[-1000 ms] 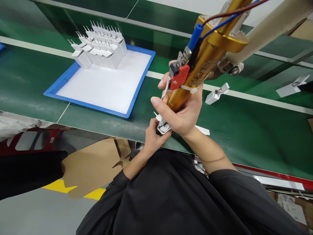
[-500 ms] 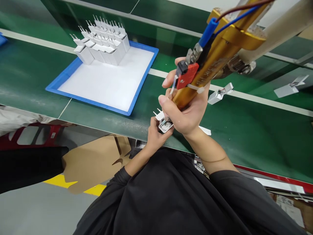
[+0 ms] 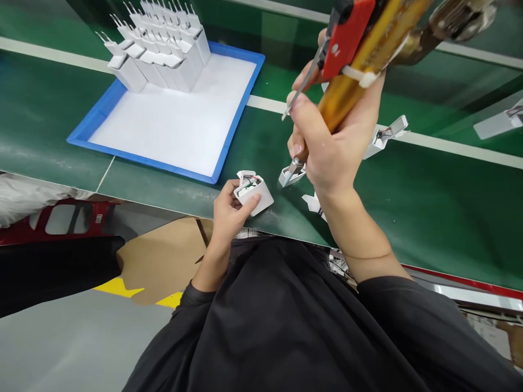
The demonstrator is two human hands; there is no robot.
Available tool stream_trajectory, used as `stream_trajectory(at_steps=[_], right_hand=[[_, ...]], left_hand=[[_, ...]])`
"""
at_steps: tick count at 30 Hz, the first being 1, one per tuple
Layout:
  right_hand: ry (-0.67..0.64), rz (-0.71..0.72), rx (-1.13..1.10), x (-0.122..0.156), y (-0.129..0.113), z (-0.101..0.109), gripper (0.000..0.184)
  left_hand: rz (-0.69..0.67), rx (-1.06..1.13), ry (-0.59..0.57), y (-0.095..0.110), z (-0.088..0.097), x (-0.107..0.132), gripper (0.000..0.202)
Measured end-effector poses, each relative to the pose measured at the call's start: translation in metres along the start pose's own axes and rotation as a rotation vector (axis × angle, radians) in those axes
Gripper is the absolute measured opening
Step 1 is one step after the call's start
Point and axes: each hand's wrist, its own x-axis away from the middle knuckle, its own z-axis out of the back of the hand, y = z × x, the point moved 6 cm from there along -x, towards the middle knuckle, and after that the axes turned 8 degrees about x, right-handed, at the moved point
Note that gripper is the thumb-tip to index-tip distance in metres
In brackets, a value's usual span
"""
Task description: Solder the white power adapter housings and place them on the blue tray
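Observation:
My left hand (image 3: 226, 212) grips a white charger case (image 3: 261, 198) near the table's front edge. The case's top is open, with red and dark wires and small parts showing inside. My right hand (image 3: 341, 152) is wrapped around a gold, pen-like power tool (image 3: 355, 90) with a red lever switch (image 3: 347, 35) strapped to its side. The tool's metal tip points down, over or in front of another open white case (image 3: 300, 177) on the table; whether they touch I cannot tell. A white piece (image 3: 312, 203) lies partly hidden behind my right wrist.
A blue-rimmed tray (image 3: 143, 163) with a white bottom stands at left, holding several white cases with upright metal pins (image 3: 163, 65). More open cases (image 3: 378, 142) lie along the green table (image 3: 441, 218) at right. A red stool (image 3: 61, 218) and cardboard (image 3: 163, 258) are below at left.
The tool's tip has left the case in my left hand and moved right. My left hand has shifted left with that case and tilted it. The view has moved slightly.

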Motion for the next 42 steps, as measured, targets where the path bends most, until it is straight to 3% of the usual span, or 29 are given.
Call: stream_trajectory(at_steps=[4, 10, 14, 17, 20, 24, 27, 30, 38, 42], right_hand=[[0.012, 0.024, -0.014, -0.008, 0.005, 0.008, 0.025], [0.011, 0.068, 0.034, -0.013, 0.013, 0.013, 0.028], [0.03, 0.094, 0.129, -0.011, 0.015, 0.012, 0.027], [0.036, 0.092, 0.154, -0.01, 0.017, 0.012, 0.029], [0.022, 0.07, 0.214, -0.011, 0.019, 0.011, 0.036], [0.036, 0.123, 0.14, -0.013, 0.02, 0.013, 0.041], [0.034, 0.123, 0.028, -0.014, 0.022, 0.013, 0.039], [0.043, 0.11, -0.005, -0.014, 0.023, 0.013, 0.037], [-0.033, 0.075, 0.146, -0.013, 0.029, 0.012, 0.045], [-0.125, -0.027, 0.337, -0.012, 0.026, 0.012, 0.049]], left_hand=[[-0.009, -0.077, -0.02, 0.001, 0.003, 0.002, 0.035], [-0.066, -0.476, -0.048, 0.0, 0.007, -0.007, 0.035], [0.025, -0.38, -0.133, -0.003, 0.004, -0.017, 0.051], [0.04, -0.225, -0.133, -0.005, -0.004, -0.025, 0.046], [-0.022, -0.191, -0.091, -0.003, -0.011, -0.028, 0.037], [-0.181, -0.402, -0.052, 0.01, -0.01, -0.025, 0.036], [-0.306, -0.594, -0.167, 0.021, -0.011, -0.02, 0.045], [-0.329, -0.65, -0.236, 0.024, -0.008, -0.017, 0.048], [-0.31, -0.719, -0.046, 0.02, -0.006, -0.014, 0.03], [-0.265, -0.89, -0.069, 0.011, -0.009, -0.009, 0.04]])
